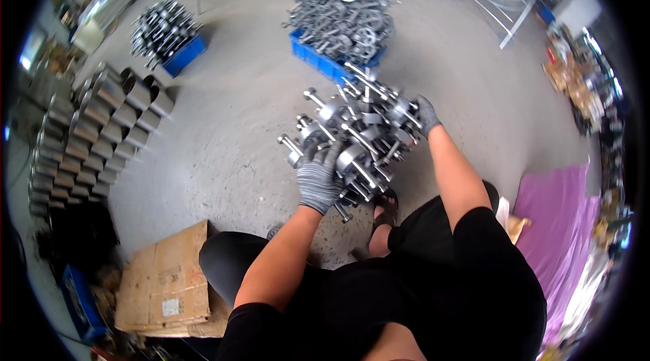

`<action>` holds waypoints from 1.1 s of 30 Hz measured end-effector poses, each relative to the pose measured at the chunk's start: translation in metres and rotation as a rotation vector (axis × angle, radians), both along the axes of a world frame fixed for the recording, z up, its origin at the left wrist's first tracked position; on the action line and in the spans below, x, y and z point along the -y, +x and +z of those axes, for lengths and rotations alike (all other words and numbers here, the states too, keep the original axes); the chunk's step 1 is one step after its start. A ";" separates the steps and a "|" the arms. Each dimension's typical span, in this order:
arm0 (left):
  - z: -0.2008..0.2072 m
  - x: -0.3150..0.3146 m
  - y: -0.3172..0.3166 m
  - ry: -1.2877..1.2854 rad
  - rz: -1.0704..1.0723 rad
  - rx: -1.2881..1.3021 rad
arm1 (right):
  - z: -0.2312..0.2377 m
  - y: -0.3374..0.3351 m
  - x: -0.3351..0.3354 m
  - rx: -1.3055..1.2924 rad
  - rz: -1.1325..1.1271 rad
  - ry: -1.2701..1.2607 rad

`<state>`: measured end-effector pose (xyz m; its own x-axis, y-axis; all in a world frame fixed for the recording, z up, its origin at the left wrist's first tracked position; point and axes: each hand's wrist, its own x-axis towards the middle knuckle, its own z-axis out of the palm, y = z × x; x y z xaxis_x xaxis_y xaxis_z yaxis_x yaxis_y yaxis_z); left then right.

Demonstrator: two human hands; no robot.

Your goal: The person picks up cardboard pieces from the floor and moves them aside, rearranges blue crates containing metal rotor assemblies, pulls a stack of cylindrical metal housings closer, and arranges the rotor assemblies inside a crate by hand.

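Black shirt (345,303), metal parts (354,157), blue bin (317,60) beyond

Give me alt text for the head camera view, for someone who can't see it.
A person's gloved left hand and right hand touch opposite sides of a cluster of shiny metal parts. Beyond it, a blue crate is heaped with metal pieces; metal cylinders are stacked at left and cardboard lies lower left.

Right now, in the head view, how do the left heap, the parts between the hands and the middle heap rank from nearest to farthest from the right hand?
1. Parts: right up against the right hand, on its left.
2. Middle heap: beyond the parts, ahead.
3. Left heap: across the floor, ahead and far left.
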<state>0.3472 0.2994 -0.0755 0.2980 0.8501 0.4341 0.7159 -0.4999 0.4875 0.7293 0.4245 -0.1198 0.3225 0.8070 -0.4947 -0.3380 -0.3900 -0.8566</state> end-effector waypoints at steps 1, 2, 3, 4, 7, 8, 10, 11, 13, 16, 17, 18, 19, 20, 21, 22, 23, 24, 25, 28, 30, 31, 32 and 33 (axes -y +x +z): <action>-0.001 0.001 -0.001 0.006 0.001 0.072 | 0.003 -0.010 -0.001 -0.035 -0.019 -0.013; 0.001 0.002 -0.001 0.036 0.011 0.040 | 0.005 -0.013 -0.002 -0.067 -0.040 -0.024; 0.001 0.000 0.009 0.060 -0.013 0.055 | -0.001 0.009 -0.004 -0.026 -0.031 0.045; -0.001 -0.003 0.020 0.079 -0.035 0.073 | -0.010 0.033 -0.003 0.020 -0.020 0.107; 0.008 -0.001 0.011 0.114 -0.026 0.016 | -0.009 0.047 -0.002 0.045 0.017 -0.100; 0.008 0.001 0.008 0.103 -0.028 0.023 | -0.014 0.051 0.002 0.067 -0.062 -0.101; -0.004 0.001 0.002 0.141 0.025 -0.036 | -0.041 0.070 0.004 0.225 -0.061 -0.127; -0.009 0.000 0.004 0.157 0.013 -0.020 | -0.058 0.083 0.005 0.292 -0.030 -0.178; -0.014 -0.001 0.035 0.177 -0.064 0.048 | -0.100 0.162 0.021 0.621 0.239 -0.235; -0.026 -0.002 0.015 0.223 -0.022 0.029 | -0.143 0.105 -0.002 0.971 0.628 -0.283; -0.026 -0.001 0.010 0.202 0.012 0.021 | -0.150 0.086 -0.011 1.005 0.682 -0.283; -0.022 0.001 0.003 0.175 0.032 0.031 | -0.161 0.061 -0.009 0.879 0.460 -0.302; -0.022 0.002 0.000 0.179 0.026 0.022 | -0.165 0.056 -0.011 0.988 0.543 -0.275; -0.022 0.002 -0.004 0.192 0.020 0.019 | -0.165 0.056 -0.016 1.104 0.620 -0.243; -0.028 -0.003 0.022 0.208 -0.026 0.085 | -0.179 0.112 0.001 1.161 0.635 -0.262; -0.034 -0.004 0.024 0.224 -0.019 0.095 | -0.184 0.119 0.000 1.166 0.707 -0.287; -0.036 -0.005 0.024 0.240 -0.039 0.092 | -0.188 0.124 0.000 1.168 0.779 -0.308; -0.035 -0.001 0.001 0.258 -0.002 0.031 | -0.187 0.076 -0.017 1.122 0.909 -0.326; -0.033 0.002 -0.004 0.249 0.006 0.028 | -0.195 0.068 -0.016 1.146 0.924 -0.284; -0.036 -0.002 -0.004 0.287 -0.031 -0.021 | -0.217 0.079 -0.017 1.223 0.947 -0.283; -0.034 -0.004 0.001 0.268 -0.061 -0.010 | -0.227 0.101 -0.021 1.271 0.958 -0.327; -0.031 -0.008 0.016 0.289 -0.109 0.031 | -0.234 0.138 -0.014 1.258 1.017 -0.415; -0.025 -0.010 0.022 0.315 -0.136 0.052 | -0.235 0.155 -0.012 1.236 1.091 -0.478; -0.025 -0.010 0.016 0.279 -0.137 0.066 | -0.241 0.139 -0.013 1.164 0.991 -0.448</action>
<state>0.3631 0.3095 -0.1006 0.3651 0.6490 0.6675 0.6036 -0.7109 0.3610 0.8683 0.4378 -0.3607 0.1361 0.7816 -0.6088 0.9197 -0.3281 -0.2156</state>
